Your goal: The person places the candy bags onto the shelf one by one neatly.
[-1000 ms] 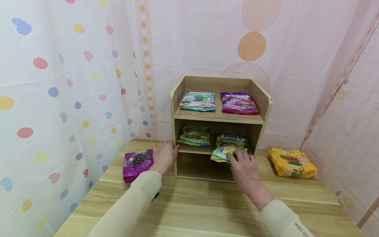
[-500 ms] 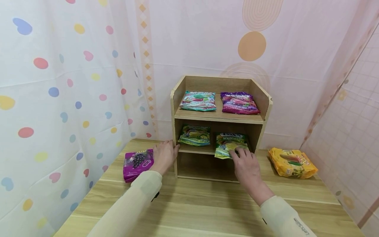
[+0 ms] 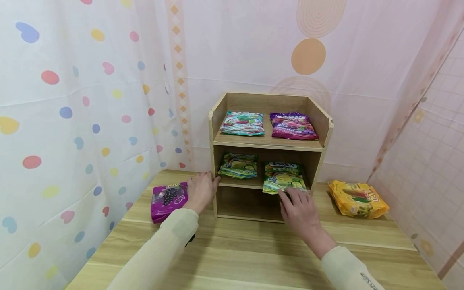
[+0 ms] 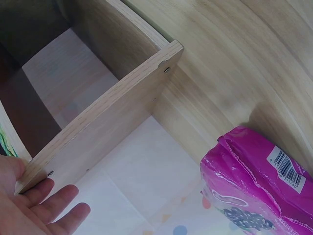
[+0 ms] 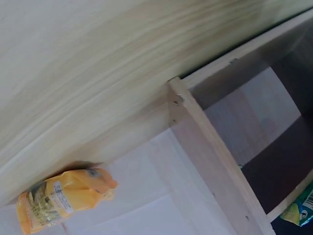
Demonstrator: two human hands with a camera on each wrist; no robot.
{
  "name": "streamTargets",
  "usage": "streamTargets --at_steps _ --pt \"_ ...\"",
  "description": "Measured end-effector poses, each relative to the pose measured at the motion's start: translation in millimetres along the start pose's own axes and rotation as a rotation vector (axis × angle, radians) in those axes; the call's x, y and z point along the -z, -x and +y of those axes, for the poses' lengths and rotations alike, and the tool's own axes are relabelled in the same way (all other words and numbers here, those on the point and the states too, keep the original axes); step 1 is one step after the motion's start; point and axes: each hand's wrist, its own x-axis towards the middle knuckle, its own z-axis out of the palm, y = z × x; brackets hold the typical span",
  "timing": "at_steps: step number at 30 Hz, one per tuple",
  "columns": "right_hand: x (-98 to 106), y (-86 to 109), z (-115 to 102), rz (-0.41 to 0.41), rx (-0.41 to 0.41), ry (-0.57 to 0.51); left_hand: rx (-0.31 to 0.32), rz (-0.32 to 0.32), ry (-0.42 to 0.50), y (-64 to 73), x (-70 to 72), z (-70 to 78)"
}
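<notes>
A small wooden shelf unit (image 3: 267, 146) stands on the table. My left hand (image 3: 200, 192) holds its left side panel (image 4: 110, 115); in the left wrist view the thumb lies on one side and the fingers on the other. Just below a green-yellow Fox's candy bag (image 3: 282, 174) on the right of the middle shelf is my right hand (image 3: 301, 211), fingertips at the bag's front edge, which juts slightly past the board. The right wrist view shows only a corner of that bag, not the hand. Left of it lies a similar green bag (image 3: 238, 165).
On the top shelf lie a teal candy bag (image 3: 243, 123) and a purple one (image 3: 293, 126). A magenta grape packet (image 3: 168, 201) rests on the table at left, beside my left forearm. A yellow mango packet (image 3: 358, 199) sits at right. Curtains hang behind.
The right-hand green bag has gone further back onto the middle shelf. My right hand has since drawn back and down to the bag's front edge. The left hand stays in place.
</notes>
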Motion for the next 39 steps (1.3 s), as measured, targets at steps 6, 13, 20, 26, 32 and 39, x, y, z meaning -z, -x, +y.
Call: streamTargets --at_steps 6,13,20,26,32,39 --pt "-0.9 5.1 -2.6 -0.031 0.031 0.005 0.008 -0.001 0.012 0.0 -0.9 -1.1" --pt "-0.6 6.1 -3.6 -0.162 -0.001 0.017 0.013 -0.005 0.013 0.1 -0.8 -1.5" --pt "-1.0 3.2 -3.1 -0.225 -0.025 -0.008 0.007 0.003 0.012 0.3 -0.5 -1.0" --pt "-0.8 -0.1 -0.9 -0.29 -0.05 -0.022 0.002 0.005 0.012 0.1 -0.8 -1.0" --pt "-0.8 -3.4 1.1 -0.348 -0.087 -0.037 0.004 0.005 0.015 0.0 -1.9 -1.6" --pt "-1.6 -4.2 1.8 -0.421 -0.119 -0.019 0.005 0.006 0.016 0.3 -1.2 -0.7"
